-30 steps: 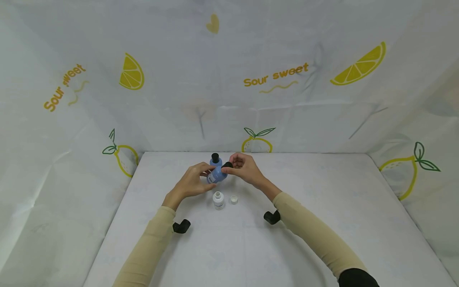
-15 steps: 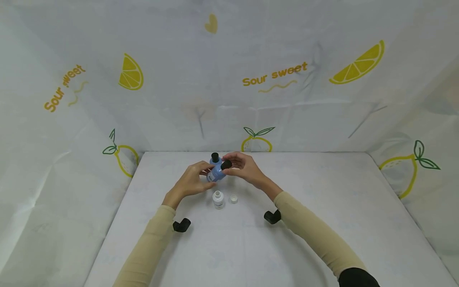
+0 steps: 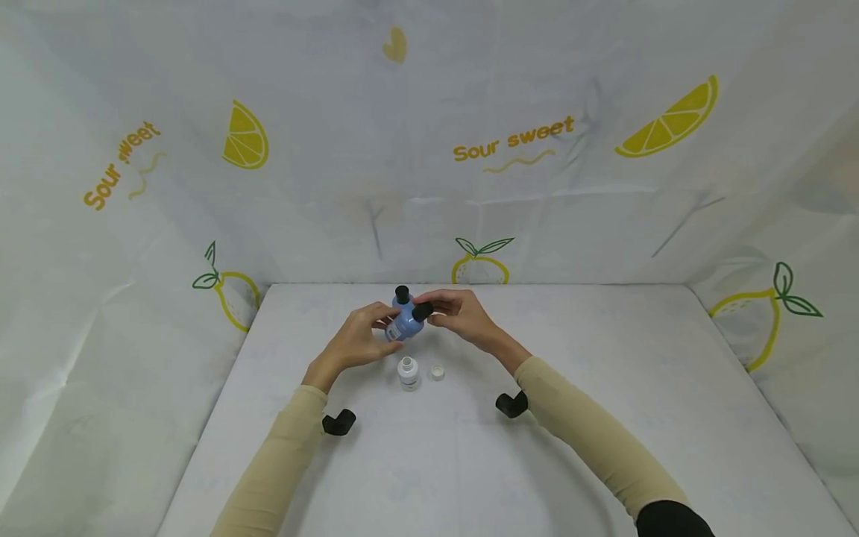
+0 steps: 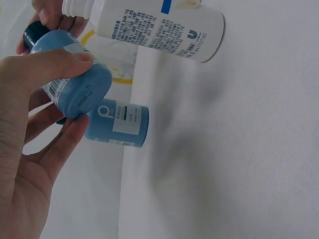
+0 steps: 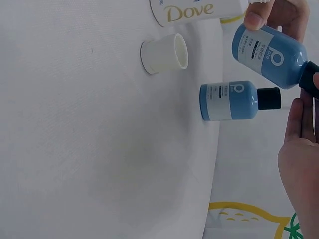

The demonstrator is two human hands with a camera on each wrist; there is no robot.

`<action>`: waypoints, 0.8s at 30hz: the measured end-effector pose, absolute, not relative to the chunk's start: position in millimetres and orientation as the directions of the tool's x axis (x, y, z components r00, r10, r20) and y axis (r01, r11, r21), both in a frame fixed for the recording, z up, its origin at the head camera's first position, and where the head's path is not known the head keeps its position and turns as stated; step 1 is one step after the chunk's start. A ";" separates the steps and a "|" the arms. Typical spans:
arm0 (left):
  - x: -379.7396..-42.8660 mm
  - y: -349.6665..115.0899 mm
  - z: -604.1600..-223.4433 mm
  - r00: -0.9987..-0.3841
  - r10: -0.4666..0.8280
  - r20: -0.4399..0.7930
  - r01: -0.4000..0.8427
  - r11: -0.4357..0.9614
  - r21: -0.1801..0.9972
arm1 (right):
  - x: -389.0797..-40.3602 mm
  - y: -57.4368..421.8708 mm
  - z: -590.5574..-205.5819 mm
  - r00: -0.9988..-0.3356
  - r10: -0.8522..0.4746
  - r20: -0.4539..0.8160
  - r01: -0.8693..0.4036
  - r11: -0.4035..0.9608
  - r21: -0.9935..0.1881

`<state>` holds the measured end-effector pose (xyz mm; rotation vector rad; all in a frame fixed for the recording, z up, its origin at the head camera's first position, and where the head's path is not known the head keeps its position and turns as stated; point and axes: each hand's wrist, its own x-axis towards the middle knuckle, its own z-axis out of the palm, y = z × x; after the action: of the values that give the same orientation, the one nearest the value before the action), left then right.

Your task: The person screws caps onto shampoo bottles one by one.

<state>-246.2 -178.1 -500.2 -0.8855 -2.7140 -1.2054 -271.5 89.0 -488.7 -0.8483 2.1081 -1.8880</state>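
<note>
My left hand (image 3: 360, 339) grips a blue bottle (image 4: 82, 82) by its body and holds it tilted above the table. Its black cap (image 3: 422, 311) points up and to the right. The thumb and fingers of my right hand (image 3: 463, 319) are around that cap, which the right wrist view partly cuts off at its edge. Behind stands a second blue bottle (image 5: 229, 101), upright with its black cap (image 5: 269, 98) on. Nearer me is a white Dove bottle (image 3: 408, 374) with an uncovered neck. A white cap (image 5: 164, 54) rests beside it, hollow side up.
The white table (image 3: 470, 462) ends at a far edge just behind the standing blue bottle. A pale curtain (image 3: 322, 186) printed with lemons rises around the back and sides. Black wrist-worn pieces (image 3: 339, 423) stick out from both forearms.
My right fingers have shifted around the black cap, leaving more of it showing. The held bottle has moved very slightly; the standing bottles and white cap stay in place.
</note>
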 end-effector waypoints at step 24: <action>-248.3 -178.6 -504.4 -0.837 0.484 0.255 0.518 0.549 0.656 | -273.1 85.3 -495.4 -0.899 -0.409 0.157 -0.240 0.159 -0.958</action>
<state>-248.3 -178.6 -504.4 -0.8824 -2.7255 -1.1780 -273.1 85.3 -495.4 -0.6440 2.2819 -1.8431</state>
